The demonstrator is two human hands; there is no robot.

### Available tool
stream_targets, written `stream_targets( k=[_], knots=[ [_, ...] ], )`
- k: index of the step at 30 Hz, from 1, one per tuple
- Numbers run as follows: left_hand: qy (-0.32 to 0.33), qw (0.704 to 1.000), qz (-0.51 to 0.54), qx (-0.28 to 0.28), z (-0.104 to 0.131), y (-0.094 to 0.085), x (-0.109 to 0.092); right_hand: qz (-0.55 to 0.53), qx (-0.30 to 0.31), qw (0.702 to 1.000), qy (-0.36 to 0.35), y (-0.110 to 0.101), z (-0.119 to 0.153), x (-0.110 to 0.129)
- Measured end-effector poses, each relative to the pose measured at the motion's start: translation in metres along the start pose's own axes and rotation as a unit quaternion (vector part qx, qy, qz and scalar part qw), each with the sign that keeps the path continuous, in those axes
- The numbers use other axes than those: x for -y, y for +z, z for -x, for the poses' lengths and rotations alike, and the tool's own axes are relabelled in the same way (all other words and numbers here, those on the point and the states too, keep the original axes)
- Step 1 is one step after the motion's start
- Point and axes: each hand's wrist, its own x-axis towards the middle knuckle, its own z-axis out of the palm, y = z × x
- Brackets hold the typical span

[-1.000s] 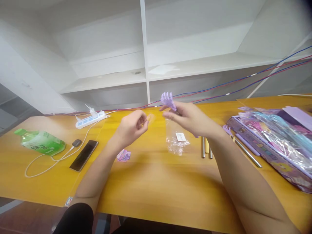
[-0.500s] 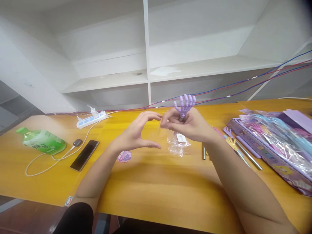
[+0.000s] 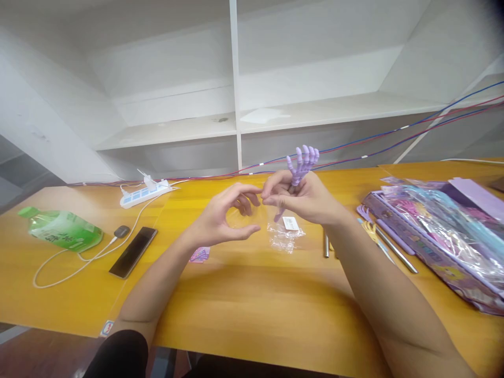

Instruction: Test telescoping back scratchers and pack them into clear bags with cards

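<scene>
My right hand (image 3: 305, 197) is closed around the lower end of a purple back scratcher (image 3: 302, 167), whose hand-shaped head points up above my fingers. A short purple piece shows below the same hand. To its left, my left hand (image 3: 226, 215) is open, with curved fingers and the thumb well apart. Its fingertips are close to those of my right hand; whether they touch, I cannot tell. Something clear and faint, perhaps plastic film, shows between the hands. Below my right hand lies a crumpled clear plastic wrapper (image 3: 284, 242) with a white label (image 3: 290, 223).
To the right, a patterned box (image 3: 429, 257) holds packaged scratchers; loose ones (image 3: 370, 229) and metal tubes (image 3: 397, 252) lie beside it. Small purple cards (image 3: 200, 255) lie near my left wrist. Leftward are a phone (image 3: 133, 253), a green bottle (image 3: 63, 229), a cable and a power strip (image 3: 145, 193).
The purple back scratcher has risen slightly and leans more to the right. More of my left hand's curled fingers show. The view has shifted a little.
</scene>
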Motion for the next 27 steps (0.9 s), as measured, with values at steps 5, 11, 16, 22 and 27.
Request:
stream_targets(
  k=[5,11,16,22,27],
  knots=[
    [0.025,0.995,-0.087,-0.049,-0.001,-0.01,-0.004,0.024,0.025,0.999,0.004,-0.01,0.002,0.007],
    [0.05,0.961,-0.257,-0.085,0.001,-0.019,-0.015,0.057,-0.024,0.998,0.008,-0.019,0.017,0.032],
    [0.056,0.925,-0.362,-0.102,0.003,-0.018,-0.016,0.161,-0.036,0.986,-0.011,-0.018,0.039,0.055],
    [0.055,0.915,-0.388,-0.093,0.005,-0.017,-0.021,0.338,0.008,0.939,-0.065,-0.009,0.045,0.065],
    [0.097,0.905,-0.396,-0.118,0.007,-0.017,-0.033,0.35,0.035,0.936,-0.02,-0.005,0.047,0.069]
  ],
)
